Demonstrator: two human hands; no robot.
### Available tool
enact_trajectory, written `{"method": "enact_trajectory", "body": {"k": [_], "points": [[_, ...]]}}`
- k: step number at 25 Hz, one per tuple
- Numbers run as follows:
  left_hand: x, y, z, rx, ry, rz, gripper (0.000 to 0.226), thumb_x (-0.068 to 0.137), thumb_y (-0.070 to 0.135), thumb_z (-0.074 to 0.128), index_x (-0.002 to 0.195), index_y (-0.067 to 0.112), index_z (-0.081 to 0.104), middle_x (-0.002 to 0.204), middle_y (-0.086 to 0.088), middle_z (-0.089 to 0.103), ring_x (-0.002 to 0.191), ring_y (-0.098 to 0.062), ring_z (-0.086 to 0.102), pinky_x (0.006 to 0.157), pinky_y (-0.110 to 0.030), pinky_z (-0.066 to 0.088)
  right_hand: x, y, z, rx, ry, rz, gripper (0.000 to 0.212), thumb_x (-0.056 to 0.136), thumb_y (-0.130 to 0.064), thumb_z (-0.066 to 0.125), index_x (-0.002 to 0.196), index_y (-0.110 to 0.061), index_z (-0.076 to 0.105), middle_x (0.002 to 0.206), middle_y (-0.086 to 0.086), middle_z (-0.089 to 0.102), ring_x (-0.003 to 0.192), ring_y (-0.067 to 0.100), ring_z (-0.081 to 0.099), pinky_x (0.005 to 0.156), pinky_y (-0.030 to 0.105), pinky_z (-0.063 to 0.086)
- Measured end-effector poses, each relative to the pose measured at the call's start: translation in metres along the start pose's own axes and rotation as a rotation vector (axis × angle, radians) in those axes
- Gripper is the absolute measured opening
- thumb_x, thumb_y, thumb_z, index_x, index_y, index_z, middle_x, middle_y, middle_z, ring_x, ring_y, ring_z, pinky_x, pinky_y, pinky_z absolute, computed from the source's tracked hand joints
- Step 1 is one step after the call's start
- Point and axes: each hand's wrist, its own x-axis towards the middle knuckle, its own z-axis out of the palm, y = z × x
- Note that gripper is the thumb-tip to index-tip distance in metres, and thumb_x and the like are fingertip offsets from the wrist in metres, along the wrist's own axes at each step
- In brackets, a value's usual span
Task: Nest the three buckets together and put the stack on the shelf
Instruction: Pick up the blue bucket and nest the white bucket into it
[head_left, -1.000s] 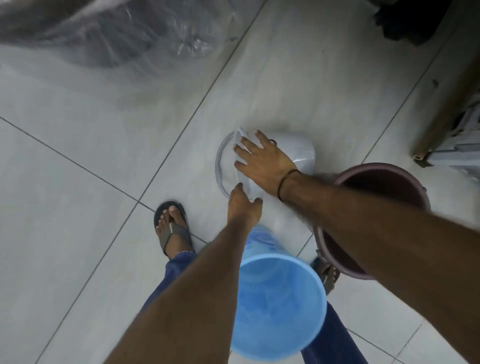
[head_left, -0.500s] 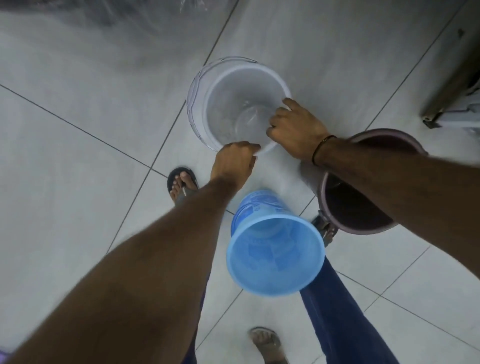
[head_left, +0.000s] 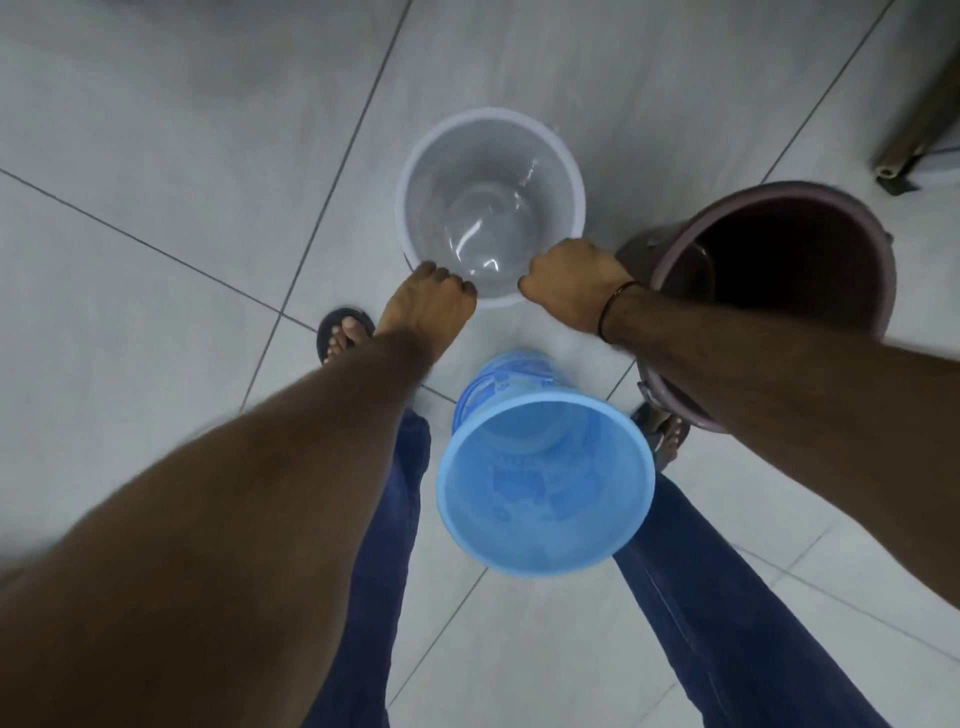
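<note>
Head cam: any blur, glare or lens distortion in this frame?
Head view: wide-angle bending of the floor tile lines toward the edges; left forearm soft with motion blur at lower left; specular glints inside the clear bucket; maroon bucket interior falls into near-black shadow; blue bucket and both hands, left and right, reasonably sharp.
</note>
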Motion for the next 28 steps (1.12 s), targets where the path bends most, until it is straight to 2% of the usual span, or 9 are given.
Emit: {"method": "enact_trajectory", "body": {"k": [5, 8, 13, 17, 19, 21, 22, 25, 28], "points": [[-0.058, 0.015, -0.079, 0.021, 0.099, 0.018, 0.039, 0.074, -0.004, 0.04, 0.1, 0.007, 0.068, 0.089, -0.01, 0.073, 0.085, -0.029, 0.067, 0.086, -0.039, 0.052, -0.086, -0.003, -0.053, -0.02, 0.089, -0.046, 0.023, 0.091, -0.002, 0.051, 0.104, -0.014, 0.067, 0.102, 0.007, 0.072, 0.094, 0.031, 0.069, 0.074, 0.034, 0.052], [-0.12, 0.054, -0.132, -0.03, 0.209, -0.044, 0.034, 0.072, -0.006, 0.037, 0.089, 0.006, 0.064, 0.08, -0.012, 0.067, 0.077, -0.032, 0.062, 0.081, -0.041, 0.05, -0.164, -0.021, -0.089, -0.016, 0.109, -0.077, 0.02, 0.088, -0.002, 0.055, 0.097, -0.016, 0.067, 0.096, 0.004, 0.072, 0.089, 0.029, 0.07, 0.07, 0.032, 0.051], [-0.237, 0.161, -0.181, -0.152, 0.373, -0.152, 0.023, 0.067, -0.011, 0.055, 0.079, 0.007, 0.061, 0.071, -0.011, 0.061, 0.068, -0.031, 0.058, 0.072, -0.039, 0.043, -0.297, -0.091, -0.11, -0.02, 0.132, -0.183, 0.021, 0.088, -0.003, 0.058, 0.097, -0.018, 0.068, 0.094, 0.001, 0.073, 0.087, 0.026, 0.07, 0.068, 0.029, 0.046], [-0.276, 0.238, -0.14, -0.313, 0.303, -0.169, 0.016, 0.073, 0.002, 0.052, 0.08, 0.008, 0.065, 0.076, -0.011, 0.064, 0.073, -0.032, 0.06, 0.075, -0.042, 0.05, -0.329, -0.157, -0.066, -0.022, -0.002, -0.229, 0.019, 0.085, -0.003, 0.06, 0.094, -0.017, 0.07, 0.09, 0.003, 0.074, 0.082, 0.026, 0.07, 0.069, 0.032, 0.049], [-0.268, 0.261, -0.093, -0.348, 0.267, -0.152, 0.023, 0.074, 0.006, 0.047, 0.078, 0.008, 0.07, 0.076, -0.009, 0.069, 0.074, -0.029, 0.065, 0.079, -0.041, 0.052, -0.312, -0.186, -0.026, -0.028, -0.049, -0.173, 0.018, 0.085, -0.003, 0.062, 0.091, -0.017, 0.071, 0.087, 0.002, 0.074, 0.079, 0.024, 0.069, 0.068, 0.032, 0.051], [-0.255, 0.273, -0.049, -0.342, 0.219, -0.144, 0.015, 0.069, 0.006, 0.065, 0.082, 0.009, 0.072, 0.079, -0.008, 0.072, 0.077, -0.028, 0.067, 0.084, -0.04, 0.054, -0.294, -0.2, 0.009, -0.013, -0.08, -0.121, 0.017, 0.085, -0.003, 0.063, 0.087, -0.018, 0.072, 0.083, 0.001, 0.073, 0.077, 0.023, 0.069, 0.065, 0.031, 0.05], [-0.246, 0.277, -0.029, -0.362, 0.165, -0.145, 0.019, 0.065, 0.004, 0.072, 0.084, 0.009, 0.071, 0.079, -0.008, 0.071, 0.077, -0.028, 0.067, 0.084, -0.041, 0.055, -0.284, -0.204, 0.026, -0.01, -0.077, -0.115, 0.018, 0.085, -0.001, 0.063, 0.087, -0.017, 0.072, 0.082, 0.002, 0.073, 0.077, 0.024, 0.069, 0.064, 0.03, 0.048], [-0.223, 0.3, 0.043, -0.441, 0.102, -0.225, 0.024, 0.065, 0.003, 0.077, 0.087, 0.008, 0.069, 0.081, -0.009, 0.07, 0.081, -0.03, 0.064, 0.086, -0.042, 0.054, -0.249, -0.221, 0.076, 0.013, -0.101, -0.093, 0.019, 0.087, 0.0, 0.059, 0.091, -0.015, 0.071, 0.088, 0.005, 0.073, 0.081, 0.027, 0.068, 0.068, 0.032, 0.049], [-0.204, 0.309, 0.079, -0.493, 0.172, -0.298, 0.033, 0.068, 0.012, 0.082, 0.099, 0.005, 0.072, 0.103, -0.017, 0.073, 0.105, -0.036, 0.063, 0.104, -0.047, 0.044, -0.225, -0.229, 0.112, 0.052, -0.061, 0.002, 0.018, 0.086, -0.004, 0.062, 0.1, -0.014, 0.068, 0.091, 0.006, 0.073, 0.086, 0.028, 0.067, 0.072, 0.034, 0.05]]}}
